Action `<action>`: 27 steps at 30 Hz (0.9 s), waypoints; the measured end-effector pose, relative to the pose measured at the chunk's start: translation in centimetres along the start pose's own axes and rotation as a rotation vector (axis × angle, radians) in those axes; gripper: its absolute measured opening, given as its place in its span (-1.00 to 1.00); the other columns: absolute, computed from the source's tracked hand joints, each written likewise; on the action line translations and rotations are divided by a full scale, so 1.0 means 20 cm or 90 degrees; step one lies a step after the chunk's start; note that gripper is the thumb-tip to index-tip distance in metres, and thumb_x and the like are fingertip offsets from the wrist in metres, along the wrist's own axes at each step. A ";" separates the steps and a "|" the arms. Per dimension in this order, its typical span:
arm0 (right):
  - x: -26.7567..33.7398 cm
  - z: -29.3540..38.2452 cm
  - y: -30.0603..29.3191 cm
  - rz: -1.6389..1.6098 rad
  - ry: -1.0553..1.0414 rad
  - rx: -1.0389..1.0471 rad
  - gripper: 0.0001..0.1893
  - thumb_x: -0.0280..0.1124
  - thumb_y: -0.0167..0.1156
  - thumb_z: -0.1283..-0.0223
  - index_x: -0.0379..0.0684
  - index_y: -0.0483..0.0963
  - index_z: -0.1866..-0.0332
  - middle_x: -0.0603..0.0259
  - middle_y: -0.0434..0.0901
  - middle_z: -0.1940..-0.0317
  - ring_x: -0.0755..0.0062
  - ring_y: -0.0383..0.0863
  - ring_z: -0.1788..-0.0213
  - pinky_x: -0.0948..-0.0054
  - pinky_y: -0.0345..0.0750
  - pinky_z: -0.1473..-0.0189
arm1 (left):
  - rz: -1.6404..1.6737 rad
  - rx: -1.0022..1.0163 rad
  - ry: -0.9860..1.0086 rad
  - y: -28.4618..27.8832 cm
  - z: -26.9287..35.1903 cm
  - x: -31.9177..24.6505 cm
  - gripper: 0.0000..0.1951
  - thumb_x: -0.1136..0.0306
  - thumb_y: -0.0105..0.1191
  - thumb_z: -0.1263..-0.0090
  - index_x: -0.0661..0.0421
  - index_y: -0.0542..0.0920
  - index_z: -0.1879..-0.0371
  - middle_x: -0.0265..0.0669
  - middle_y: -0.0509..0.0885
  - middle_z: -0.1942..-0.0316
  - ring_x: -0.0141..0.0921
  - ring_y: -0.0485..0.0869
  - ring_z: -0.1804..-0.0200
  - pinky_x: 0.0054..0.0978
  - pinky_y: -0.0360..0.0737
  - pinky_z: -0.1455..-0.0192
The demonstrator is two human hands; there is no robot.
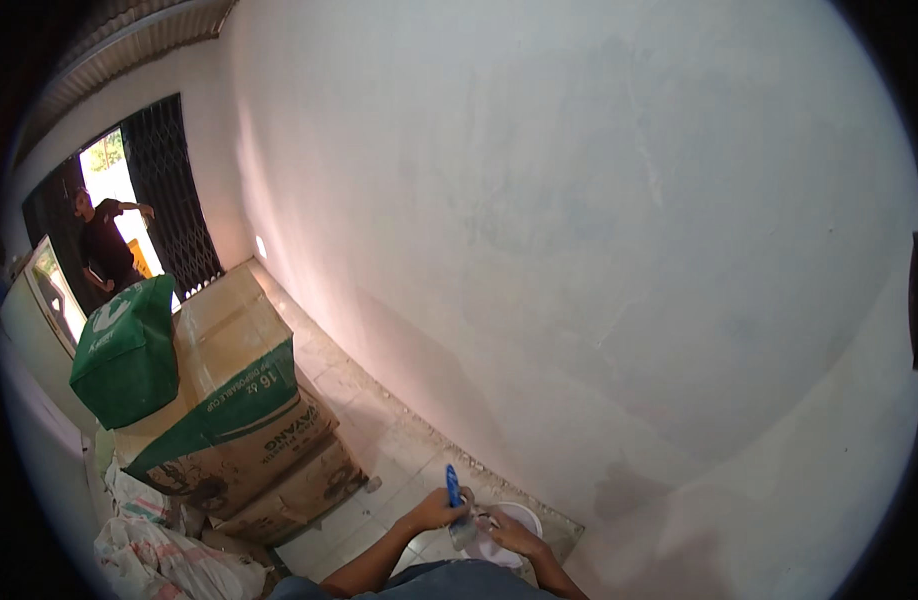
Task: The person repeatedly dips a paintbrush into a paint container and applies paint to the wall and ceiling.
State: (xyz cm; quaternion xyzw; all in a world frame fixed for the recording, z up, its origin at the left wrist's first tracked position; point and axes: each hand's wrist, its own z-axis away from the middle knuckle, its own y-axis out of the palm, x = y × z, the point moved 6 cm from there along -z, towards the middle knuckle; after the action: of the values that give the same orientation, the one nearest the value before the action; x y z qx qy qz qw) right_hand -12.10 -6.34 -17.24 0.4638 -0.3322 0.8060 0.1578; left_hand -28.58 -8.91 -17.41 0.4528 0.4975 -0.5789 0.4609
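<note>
A paintbrush with a blue handle (452, 480) is held in my left hand (438, 510), its handle pointing up and its pale bristles down. Close beside it, my right hand (510, 531) has its fingers bent near the brush's lower part, by something small and pale; whether it grips this is unclear. Below both hands stands a white round bucket (532, 517) on the tiled floor, partly hidden by my hands and my blue-grey shirt. A pale, patchy wall (579, 262) rises in front of me.
Cardboard boxes (234, 337) are stacked at left, with a green bag (129, 352) on top. White woven sacks (166, 559) lie at lower left. A person in dark clothes (106, 240) stands by a folding metal gate (166, 180). Light tiles (399, 450) run along the wall's base.
</note>
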 end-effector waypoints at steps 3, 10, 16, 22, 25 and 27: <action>-0.18 -0.11 0.07 0.034 -0.075 0.112 -0.35 0.13 0.06 -0.23 -0.26 0.38 -0.18 -0.03 0.48 -0.07 0.17 0.43 -0.16 0.35 0.33 -0.19 | -0.134 0.109 0.033 0.09 -0.02 -0.12 -0.79 0.25 0.06 -0.21 0.14 0.50 0.33 -0.26 0.56 0.52 -0.41 0.52 0.44 -0.40 0.47 0.28; 0.08 -0.11 0.08 0.000 -0.090 0.278 -0.57 -0.05 0.24 -0.16 -0.24 0.57 0.11 0.21 0.61 0.21 0.47 0.50 0.09 0.44 0.38 -0.04 | -0.027 0.121 -0.055 0.10 0.07 -0.07 -0.83 0.32 0.09 -0.29 0.09 0.50 0.24 -0.37 0.56 0.38 -0.53 0.50 0.32 -0.55 0.45 0.19; 0.16 -0.25 0.14 -0.002 -0.157 0.387 -0.59 -0.06 0.29 -0.11 -0.26 0.58 0.21 0.27 0.59 0.35 0.52 0.45 0.24 0.45 0.40 0.08 | 0.025 -0.084 -0.046 -0.06 0.18 0.06 -0.53 0.14 0.21 -0.24 0.13 0.50 -0.06 -0.23 0.55 0.04 -0.38 0.49 -0.06 -0.41 0.38 -0.16; 0.37 -0.37 0.18 0.075 -0.165 0.517 -0.63 -0.14 0.28 -0.14 -0.32 0.57 0.25 0.31 0.57 0.38 0.58 0.41 0.24 0.47 0.39 0.07 | -0.279 -0.126 0.090 -0.19 0.17 0.04 -0.48 0.08 0.11 -0.27 0.11 0.45 -0.14 -0.04 0.41 -0.15 -0.12 0.36 -0.23 -0.20 0.25 -0.29; 0.46 -0.50 0.23 0.036 -0.222 0.523 -0.65 -0.17 0.27 -0.15 -0.33 0.57 0.27 0.33 0.57 0.40 0.61 0.40 0.23 0.47 0.39 0.06 | -0.286 -0.054 0.032 -0.35 0.10 -0.04 -0.48 0.05 0.06 -0.31 0.14 0.44 -0.15 -0.04 0.50 -0.08 -0.15 0.47 -0.13 -0.27 0.28 -0.28; 0.46 -0.64 0.31 0.033 -0.208 0.567 -0.64 -0.16 0.28 -0.14 -0.35 0.56 0.27 0.32 0.57 0.32 0.60 0.39 0.19 0.47 0.37 0.02 | -0.252 0.009 -0.025 -0.46 0.07 -0.02 -0.47 0.03 0.04 -0.33 0.15 0.43 -0.15 -0.05 0.54 -0.03 -0.17 0.52 -0.07 -0.32 0.31 -0.26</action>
State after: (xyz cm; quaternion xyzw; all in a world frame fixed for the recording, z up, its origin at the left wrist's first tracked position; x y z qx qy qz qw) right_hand -28.62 -2.65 -16.29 0.5987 0.0134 0.7901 -0.1308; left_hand -37.63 -9.52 -15.49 0.3377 0.5636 -0.6705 0.3445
